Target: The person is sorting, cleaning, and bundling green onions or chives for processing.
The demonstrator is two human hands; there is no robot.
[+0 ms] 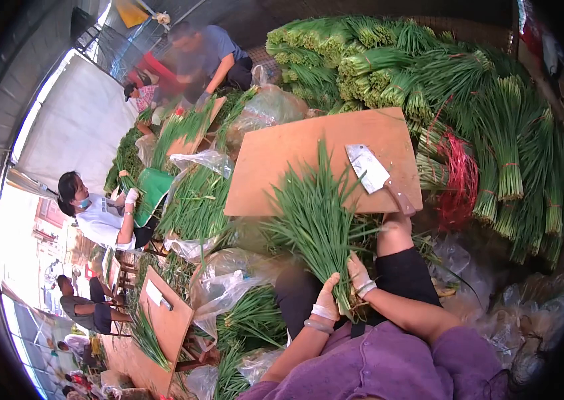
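Note:
A loose bunch of long green chives (312,213) lies across my lap, its leaf tips resting on the wooden board (268,153). My left hand (326,300) is closed around the lower stems from the left. From the right, my right hand (360,277) is closed against the same stem ends. Both hands wear pale gloves. A cleaver (368,170) with a wooden handle lies on the board, right of the leaves, its handle near the board's edge by my knee.
Tied chive bundles (428,73) are piled at the back right, with red plastic strips (458,177) beside them. Loose chives (195,203) and plastic bags (272,110) lie to the left. Another board (158,320) carries a knife. Several people sit working at the left and back.

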